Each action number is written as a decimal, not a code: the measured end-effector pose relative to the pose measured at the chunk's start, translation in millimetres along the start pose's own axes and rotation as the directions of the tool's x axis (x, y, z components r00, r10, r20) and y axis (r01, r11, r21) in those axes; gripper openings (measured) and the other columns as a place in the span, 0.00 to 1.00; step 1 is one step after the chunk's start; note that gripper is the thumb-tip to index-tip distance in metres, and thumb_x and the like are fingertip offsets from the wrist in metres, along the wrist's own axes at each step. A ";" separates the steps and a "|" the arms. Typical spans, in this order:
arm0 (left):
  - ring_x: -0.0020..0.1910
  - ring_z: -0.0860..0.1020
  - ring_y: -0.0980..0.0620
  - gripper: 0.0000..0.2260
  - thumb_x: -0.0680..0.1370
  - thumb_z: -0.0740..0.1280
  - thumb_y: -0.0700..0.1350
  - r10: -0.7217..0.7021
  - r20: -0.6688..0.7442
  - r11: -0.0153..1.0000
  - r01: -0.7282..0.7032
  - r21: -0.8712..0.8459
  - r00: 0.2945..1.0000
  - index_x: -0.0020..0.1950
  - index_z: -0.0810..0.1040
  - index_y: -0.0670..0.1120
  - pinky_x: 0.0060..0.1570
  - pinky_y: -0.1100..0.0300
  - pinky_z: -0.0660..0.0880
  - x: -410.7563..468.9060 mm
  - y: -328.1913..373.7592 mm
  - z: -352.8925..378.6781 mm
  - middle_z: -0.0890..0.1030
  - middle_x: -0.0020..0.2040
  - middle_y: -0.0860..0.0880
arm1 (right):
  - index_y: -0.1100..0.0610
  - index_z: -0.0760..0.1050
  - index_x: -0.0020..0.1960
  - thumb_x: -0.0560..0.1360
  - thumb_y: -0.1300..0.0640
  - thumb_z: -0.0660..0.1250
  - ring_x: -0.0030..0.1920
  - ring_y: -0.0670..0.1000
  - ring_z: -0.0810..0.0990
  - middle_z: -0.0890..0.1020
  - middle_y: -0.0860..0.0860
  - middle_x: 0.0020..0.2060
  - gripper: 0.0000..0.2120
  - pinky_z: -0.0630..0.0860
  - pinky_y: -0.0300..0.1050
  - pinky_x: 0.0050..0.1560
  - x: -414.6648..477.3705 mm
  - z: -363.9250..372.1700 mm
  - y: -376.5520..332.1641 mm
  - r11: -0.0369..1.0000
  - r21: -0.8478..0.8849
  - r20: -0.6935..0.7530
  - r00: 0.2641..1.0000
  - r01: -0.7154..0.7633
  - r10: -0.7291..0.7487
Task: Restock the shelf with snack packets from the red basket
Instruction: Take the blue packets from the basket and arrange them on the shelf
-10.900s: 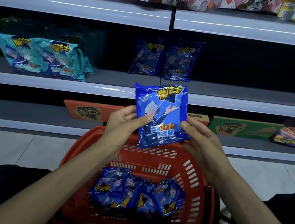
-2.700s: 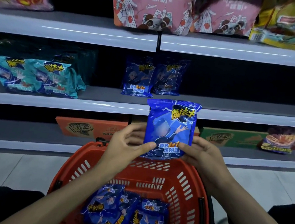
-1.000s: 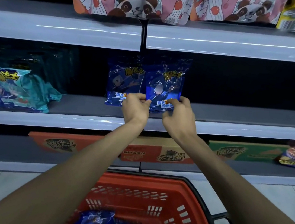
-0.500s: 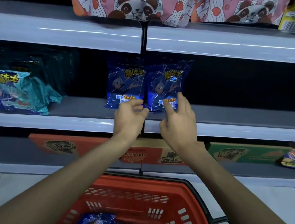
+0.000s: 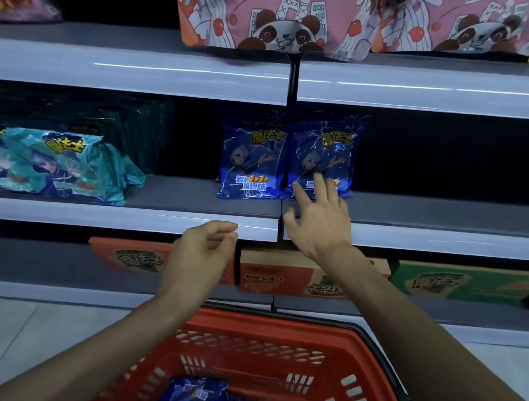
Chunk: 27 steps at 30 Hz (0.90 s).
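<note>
Red plastic makes the basket (image 5: 273, 343) at the bottom of what we see from the head camera. Inside it lie blue snack packets (image 5: 197, 400), down at the low edge of the view.

Up on the middle shelf (image 5: 116, 216) two more blue packets stand side by side, touching. We call them the left packet (image 5: 253, 159) and the right packet (image 5: 325, 148).

Our right hand (image 5: 320, 223) reaches up to the right packet. Its fingers are straight and spread apart, and the tips lie over the bottom of that packet. We cannot tell if they touch it.

Our left hand (image 5: 201, 252) hangs lower, just under the front edge of the shelf. Its fingers are loosely curled and hold nothing.

Far to the left on the same shelf lie teal packets (image 5: 46, 162). On the shelf above stand pink panda bags (image 5: 271, 13). On the shelf below lie flat boxes (image 5: 128, 259).
</note>
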<state>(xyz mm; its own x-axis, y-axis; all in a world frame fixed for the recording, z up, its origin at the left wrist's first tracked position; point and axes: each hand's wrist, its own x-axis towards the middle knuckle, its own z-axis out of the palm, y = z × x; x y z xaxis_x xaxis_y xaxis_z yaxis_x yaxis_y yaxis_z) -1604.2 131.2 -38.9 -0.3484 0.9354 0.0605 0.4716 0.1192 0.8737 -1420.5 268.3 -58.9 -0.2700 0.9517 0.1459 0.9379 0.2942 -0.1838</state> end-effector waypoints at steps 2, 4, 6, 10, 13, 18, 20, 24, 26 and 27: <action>0.54 0.81 0.65 0.11 0.83 0.68 0.48 0.005 0.023 1.000 -0.005 -0.004 1.000 0.63 0.84 0.50 0.59 0.58 0.79 -6.9 -1.0 -6.1 0.85 0.53 0.58 | 0.48 0.56 0.83 0.82 0.44 0.54 0.83 0.61 0.47 0.49 0.57 0.84 0.30 0.56 0.60 0.79 -4.9 -2.7 -1.5 1.000 -0.011 -0.005 1.000 0.007 -0.007; 0.54 0.81 0.64 0.11 0.83 0.68 0.48 0.012 0.050 1.000 -0.012 -0.003 0.999 0.63 0.84 0.50 0.58 0.59 0.79 -14.4 -1.5 -11.1 0.85 0.53 0.58 | 0.48 0.56 0.83 0.82 0.44 0.55 0.83 0.61 0.47 0.48 0.57 0.84 0.30 0.57 0.60 0.78 -13.7 -5.7 -2.0 1.000 -0.022 -0.019 1.000 0.022 -0.023; 0.55 0.82 0.62 0.11 0.82 0.69 0.49 0.012 0.071 1.000 -0.012 -0.005 0.997 0.63 0.84 0.51 0.57 0.60 0.79 -22.9 -1.3 -16.1 0.85 0.53 0.58 | 0.48 0.56 0.83 0.82 0.45 0.57 0.83 0.61 0.47 0.47 0.57 0.84 0.31 0.58 0.61 0.78 -27.7 -10.9 -3.0 0.999 -0.002 -0.031 0.999 0.035 -0.035; 0.56 0.81 0.64 0.13 0.81 0.70 0.51 -0.002 0.107 0.998 0.009 -0.060 0.994 0.65 0.83 0.53 0.60 0.60 0.78 -42.0 1.4 -22.4 0.85 0.54 0.59 | 0.47 0.62 0.81 0.82 0.45 0.62 0.81 0.59 0.56 0.56 0.56 0.83 0.29 0.66 0.60 0.75 -69.7 -24.3 -9.5 0.984 0.167 -0.105 0.994 0.059 -0.042; 0.59 0.81 0.63 0.15 0.80 0.71 0.54 -0.013 0.145 0.987 0.036 -0.157 0.989 0.67 0.81 0.55 0.60 0.62 0.76 -56.8 7.3 -24.0 0.84 0.58 0.58 | 0.45 0.66 0.79 0.80 0.44 0.67 0.75 0.51 0.67 0.66 0.48 0.77 0.28 0.73 0.53 0.70 -108.3 -34.0 -15.8 0.889 0.458 -0.126 0.991 0.017 0.046; 0.59 0.79 0.68 0.19 0.79 0.71 0.55 0.034 0.227 0.975 0.017 -0.220 0.973 0.70 0.77 0.58 0.58 0.68 0.74 -79.9 16.0 -27.5 0.82 0.61 0.62 | 0.40 0.70 0.74 0.76 0.39 0.72 0.67 0.41 0.74 0.75 0.38 0.66 0.28 0.76 0.51 0.68 -163.2 -41.3 -22.8 0.662 0.747 -0.025 0.991 -0.071 0.135; 0.58 0.79 0.69 0.19 0.80 0.71 0.54 0.048 0.234 0.974 0.006 -0.226 0.971 0.71 0.77 0.57 0.56 0.69 0.74 -86.4 17.6 -28.9 0.82 0.61 0.61 | 0.41 0.71 0.74 0.76 0.40 0.73 0.64 0.41 0.76 0.77 0.39 0.63 0.28 0.77 0.48 0.66 -176.7 -44.5 -23.4 0.649 0.754 0.002 0.987 -0.105 0.158; 0.58 0.80 0.65 0.17 0.81 0.71 0.53 0.056 0.243 0.974 0.001 -0.228 0.968 0.69 0.78 0.56 0.60 0.64 0.76 -96.0 15.8 -34.1 0.83 0.60 0.58 | 0.44 0.71 0.74 0.75 0.45 0.76 0.58 0.42 0.78 0.78 0.38 0.55 0.29 0.78 0.44 0.59 -196.5 -41.8 -24.3 0.628 0.766 0.028 0.984 -0.135 0.178; 0.59 0.81 0.62 0.15 0.81 0.71 0.53 0.052 0.248 0.976 0.004 -0.217 0.967 0.67 0.80 0.56 0.63 0.59 0.77 -98.3 11.9 -37.2 0.83 0.60 0.57 | 0.45 0.72 0.73 0.75 0.47 0.76 0.56 0.43 0.80 0.78 0.39 0.53 0.28 0.80 0.44 0.57 -204.9 -30.0 -27.0 0.634 0.755 0.065 0.982 -0.164 0.177; 0.59 0.81 0.62 0.14 0.81 0.71 0.53 0.048 0.254 0.978 0.006 -0.207 0.966 0.66 0.80 0.56 0.63 0.58 0.78 -99.1 9.9 -38.6 0.84 0.59 0.57 | 0.46 0.72 0.73 0.76 0.47 0.76 0.55 0.43 0.80 0.79 0.40 0.52 0.28 0.81 0.44 0.55 -209.1 -21.3 -29.2 0.641 0.744 0.102 0.980 -0.190 0.172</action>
<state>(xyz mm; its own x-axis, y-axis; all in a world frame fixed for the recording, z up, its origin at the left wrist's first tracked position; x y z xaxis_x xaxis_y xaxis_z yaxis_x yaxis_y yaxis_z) -1596.3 26.8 -17.7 -0.1080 0.9939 -0.0224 0.2915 0.0532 0.9551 -1386.8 58.8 -63.3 -0.1258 0.9920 0.0120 0.4901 0.0727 -0.8686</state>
